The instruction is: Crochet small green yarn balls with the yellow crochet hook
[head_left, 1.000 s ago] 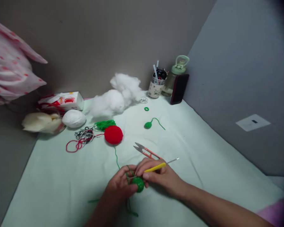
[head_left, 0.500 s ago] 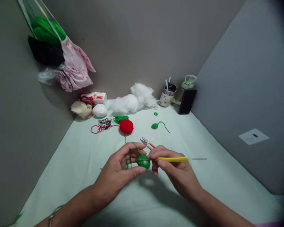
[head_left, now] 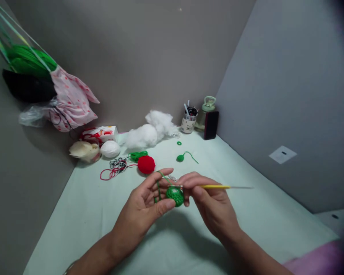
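Note:
A small round green crochet piece (head_left: 175, 196) is pinched between the thumb and fingers of my left hand (head_left: 149, 198). Green yarn runs from it over my raised left index finger and down across the palm. My right hand (head_left: 208, 194) is closed around the yellow handle of a crochet hook (head_left: 218, 186). The hook's metal tip lies at the top edge of the piece, with green yarn by it. White shows at the piece's opening. Behind my fingers, the scissors (head_left: 172, 178) are mostly hidden.
Beyond my hands sit a red yarn ball (head_left: 146, 165), tangled yarn (head_left: 117, 166) and a small green crocheted piece with a tail (head_left: 180, 157). White stuffing (head_left: 149, 131), a pen cup (head_left: 188, 124), a bottle (head_left: 208, 105) and a phone (head_left: 211, 125) stand along the back. Bags (head_left: 71, 99) hang at left.
The view has swung to the right. The hook has gone from lying across the front of the green piece to its top edge, and the piece has tipped, showing its opening.

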`<state>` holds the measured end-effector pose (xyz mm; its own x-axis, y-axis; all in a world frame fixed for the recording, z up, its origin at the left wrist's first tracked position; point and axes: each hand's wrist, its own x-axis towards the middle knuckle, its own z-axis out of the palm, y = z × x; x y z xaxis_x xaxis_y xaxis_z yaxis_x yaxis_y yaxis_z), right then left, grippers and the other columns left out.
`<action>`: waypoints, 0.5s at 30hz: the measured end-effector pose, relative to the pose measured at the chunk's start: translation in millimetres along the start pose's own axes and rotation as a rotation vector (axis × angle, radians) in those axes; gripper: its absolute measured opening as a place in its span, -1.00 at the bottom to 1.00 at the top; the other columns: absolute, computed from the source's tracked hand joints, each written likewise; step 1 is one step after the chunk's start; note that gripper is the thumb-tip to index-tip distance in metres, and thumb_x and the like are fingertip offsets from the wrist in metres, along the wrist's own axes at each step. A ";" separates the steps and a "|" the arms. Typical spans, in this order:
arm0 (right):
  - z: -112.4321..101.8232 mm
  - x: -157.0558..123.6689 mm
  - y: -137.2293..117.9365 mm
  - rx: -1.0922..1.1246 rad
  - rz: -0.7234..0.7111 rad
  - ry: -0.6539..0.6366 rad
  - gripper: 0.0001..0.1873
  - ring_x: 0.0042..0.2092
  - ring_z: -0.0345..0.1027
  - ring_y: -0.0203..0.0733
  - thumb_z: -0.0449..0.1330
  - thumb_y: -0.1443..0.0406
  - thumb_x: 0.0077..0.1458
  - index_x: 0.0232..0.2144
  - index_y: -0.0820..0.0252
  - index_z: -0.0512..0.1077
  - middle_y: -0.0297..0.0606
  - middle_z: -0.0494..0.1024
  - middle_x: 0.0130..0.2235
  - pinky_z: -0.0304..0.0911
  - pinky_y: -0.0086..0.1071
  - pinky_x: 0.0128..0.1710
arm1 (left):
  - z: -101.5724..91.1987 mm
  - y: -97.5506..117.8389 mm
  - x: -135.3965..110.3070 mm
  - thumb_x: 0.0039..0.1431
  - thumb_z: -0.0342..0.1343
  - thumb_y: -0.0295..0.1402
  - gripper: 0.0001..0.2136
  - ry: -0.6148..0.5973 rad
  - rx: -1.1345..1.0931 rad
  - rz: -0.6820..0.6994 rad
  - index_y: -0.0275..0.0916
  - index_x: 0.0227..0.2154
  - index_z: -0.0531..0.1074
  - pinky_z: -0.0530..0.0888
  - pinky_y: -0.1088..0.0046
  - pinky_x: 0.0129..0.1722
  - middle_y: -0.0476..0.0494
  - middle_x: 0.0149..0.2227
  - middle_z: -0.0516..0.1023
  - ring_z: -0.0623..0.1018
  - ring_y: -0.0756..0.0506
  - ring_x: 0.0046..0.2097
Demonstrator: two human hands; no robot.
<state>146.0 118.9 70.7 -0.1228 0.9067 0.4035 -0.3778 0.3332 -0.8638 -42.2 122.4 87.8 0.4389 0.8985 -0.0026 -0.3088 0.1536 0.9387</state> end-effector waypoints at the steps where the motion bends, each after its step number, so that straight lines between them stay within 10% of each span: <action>1: -0.1 -0.1 3.4 0.053 0.038 0.027 -0.85 -0.36 0.43 -0.39 0.32 0.18 0.33 -0.17 -0.04 0.72 -0.29 0.67 -0.16 0.43 -0.51 -0.37 | -2.1 -2.9 1.5 0.18 0.43 -0.23 -0.41 -0.004 -0.001 -0.024 -0.15 0.24 0.42 0.53 0.30 0.10 -0.18 -0.02 0.63 0.63 -0.17 0.03; 15: -14.6 5.0 7.5 0.083 0.114 0.065 -0.80 -0.38 0.57 -0.30 0.28 0.15 0.35 -0.22 0.11 0.65 -0.23 0.73 -0.21 0.57 -0.42 -0.37 | -12.4 -12.5 10.9 0.32 0.31 -0.19 -0.59 -0.005 0.016 -0.109 -0.10 0.19 0.49 0.51 0.28 0.13 -0.20 0.10 0.65 0.60 -0.19 0.12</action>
<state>155.9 129.7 61.8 -0.1109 0.9532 0.2812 -0.4394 0.2068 -0.8742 -44.0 135.3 71.8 0.4737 0.8746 -0.1032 -0.2453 0.2436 0.9384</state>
